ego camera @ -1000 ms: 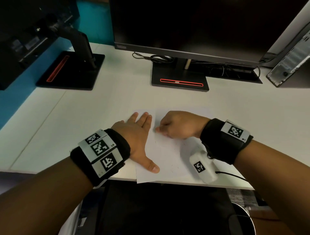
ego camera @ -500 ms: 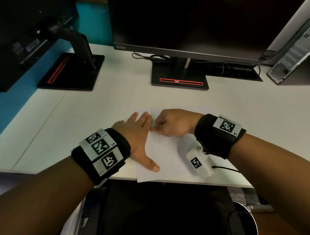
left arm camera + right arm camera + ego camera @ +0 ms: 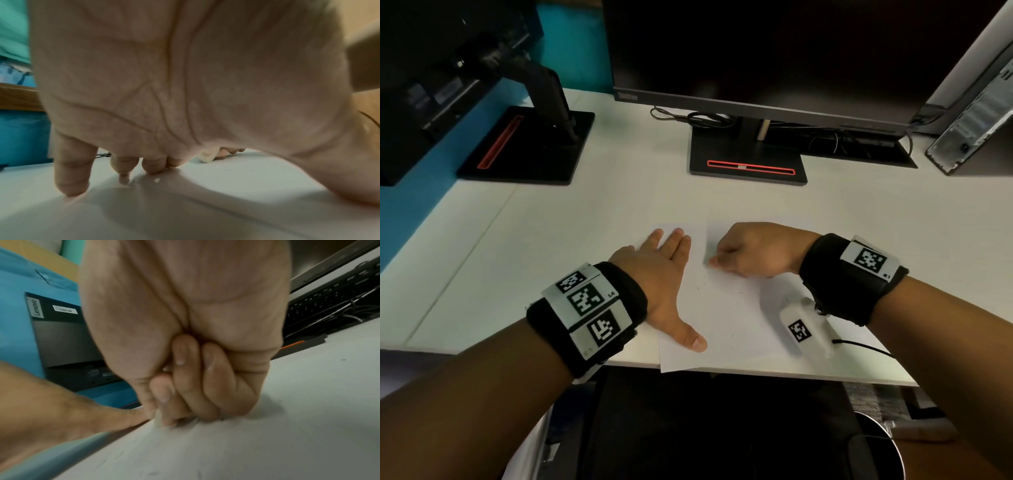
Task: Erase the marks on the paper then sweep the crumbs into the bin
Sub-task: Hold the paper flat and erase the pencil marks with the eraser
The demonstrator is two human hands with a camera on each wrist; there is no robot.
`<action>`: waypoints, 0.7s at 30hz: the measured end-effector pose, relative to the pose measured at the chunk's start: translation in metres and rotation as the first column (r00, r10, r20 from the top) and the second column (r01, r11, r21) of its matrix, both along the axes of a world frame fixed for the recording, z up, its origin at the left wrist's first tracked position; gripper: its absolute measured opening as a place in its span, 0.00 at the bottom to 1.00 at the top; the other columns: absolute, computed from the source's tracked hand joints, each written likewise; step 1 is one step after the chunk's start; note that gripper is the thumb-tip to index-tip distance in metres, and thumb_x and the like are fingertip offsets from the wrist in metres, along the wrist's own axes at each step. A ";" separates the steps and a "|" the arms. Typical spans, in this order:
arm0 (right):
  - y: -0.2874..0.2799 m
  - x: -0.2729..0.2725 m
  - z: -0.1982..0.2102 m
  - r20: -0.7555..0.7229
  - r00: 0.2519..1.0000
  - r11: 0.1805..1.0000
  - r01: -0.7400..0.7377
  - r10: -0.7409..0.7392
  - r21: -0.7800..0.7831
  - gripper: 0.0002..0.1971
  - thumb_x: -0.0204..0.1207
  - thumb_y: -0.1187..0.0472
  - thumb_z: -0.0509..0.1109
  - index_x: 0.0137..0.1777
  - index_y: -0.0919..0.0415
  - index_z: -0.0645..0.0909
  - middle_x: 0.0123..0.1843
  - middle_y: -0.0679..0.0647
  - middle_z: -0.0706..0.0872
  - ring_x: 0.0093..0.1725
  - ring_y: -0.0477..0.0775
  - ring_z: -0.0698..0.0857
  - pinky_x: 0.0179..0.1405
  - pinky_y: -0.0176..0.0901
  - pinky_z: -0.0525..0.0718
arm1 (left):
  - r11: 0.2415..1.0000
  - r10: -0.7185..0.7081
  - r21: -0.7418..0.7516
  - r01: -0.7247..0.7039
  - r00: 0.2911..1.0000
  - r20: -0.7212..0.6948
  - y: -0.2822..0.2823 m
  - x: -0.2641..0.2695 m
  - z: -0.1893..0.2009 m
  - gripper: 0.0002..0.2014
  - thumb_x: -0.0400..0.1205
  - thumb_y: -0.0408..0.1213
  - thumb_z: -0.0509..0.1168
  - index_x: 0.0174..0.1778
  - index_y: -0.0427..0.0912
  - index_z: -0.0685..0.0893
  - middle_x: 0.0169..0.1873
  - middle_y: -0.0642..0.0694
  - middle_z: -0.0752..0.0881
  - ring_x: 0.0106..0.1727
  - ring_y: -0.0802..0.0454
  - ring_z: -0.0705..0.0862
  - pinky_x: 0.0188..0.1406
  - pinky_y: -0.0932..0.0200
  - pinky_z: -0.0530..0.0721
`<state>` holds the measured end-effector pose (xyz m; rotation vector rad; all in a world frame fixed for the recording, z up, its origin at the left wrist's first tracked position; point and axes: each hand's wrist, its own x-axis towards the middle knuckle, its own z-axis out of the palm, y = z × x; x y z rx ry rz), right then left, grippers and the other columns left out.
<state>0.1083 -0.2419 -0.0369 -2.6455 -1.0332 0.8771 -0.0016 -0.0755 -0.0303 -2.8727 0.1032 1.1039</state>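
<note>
Erasing step in hand. Paper (image 3: 739,318) lies on the white desk (image 3: 585,219), its near edge overhanging the desk's front edge. Left hand (image 3: 654,274) rests flat on the sheet's left part, fingers straight and thumb spread, holding it down. Right hand (image 3: 753,248) is curled, its grip pinching a small pale eraser (image 3: 207,156) whose tip meets the sheet just beside the left fingertips. Faint pencil marks (image 3: 736,294) and dark specks, probably crumbs, show on the sheet nearer the body. A round dark-rimmed container (image 3: 883,445), likely the bin, stands below the desk's front edge at right; most of it is out of view.

Judged technique: keep the flat hand pressing close to the rubbed area so the paper cannot buckle or slide; use short strokes directed away from that hand; move on to the marks nearer the body; leave crumbs on the sheet until sweeping toward the overhanging edge.
</note>
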 end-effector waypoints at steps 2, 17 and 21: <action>-0.006 0.000 0.001 -0.013 1.000 1.000 0.020 -0.020 0.008 0.24 0.87 0.45 0.63 0.32 0.59 0.77 0.30 0.53 0.79 0.29 0.54 0.75 0.33 0.44 0.77 | 1.000 -0.002 0.002 0.002 1.000 -0.005 -0.001 0.001 0.000 0.77 0.60 0.83 0.67 0.84 0.44 0.23 0.84 0.49 0.23 0.87 0.44 0.29 0.87 0.37 0.49; -0.033 -0.002 0.003 -0.052 0.986 0.988 0.156 -0.156 -0.003 0.22 0.85 0.48 0.64 0.31 0.58 0.75 0.26 0.54 0.77 0.26 0.55 0.73 0.30 0.42 0.75 | 1.000 -0.019 0.006 0.019 0.999 0.032 -0.001 0.000 -0.001 0.77 0.59 0.83 0.67 0.85 0.43 0.25 0.84 0.49 0.24 0.87 0.45 0.31 0.86 0.37 0.54; -0.067 0.008 0.003 -0.162 0.885 0.868 0.462 -0.437 0.181 0.22 0.87 0.53 0.65 0.30 0.61 0.76 0.27 0.57 0.77 0.24 0.56 0.71 0.24 0.41 0.70 | 0.997 0.021 -0.078 -0.014 0.996 0.083 0.005 0.008 0.006 0.62 0.72 0.77 0.62 0.89 0.45 0.38 0.88 0.51 0.34 0.89 0.45 0.40 0.85 0.39 0.59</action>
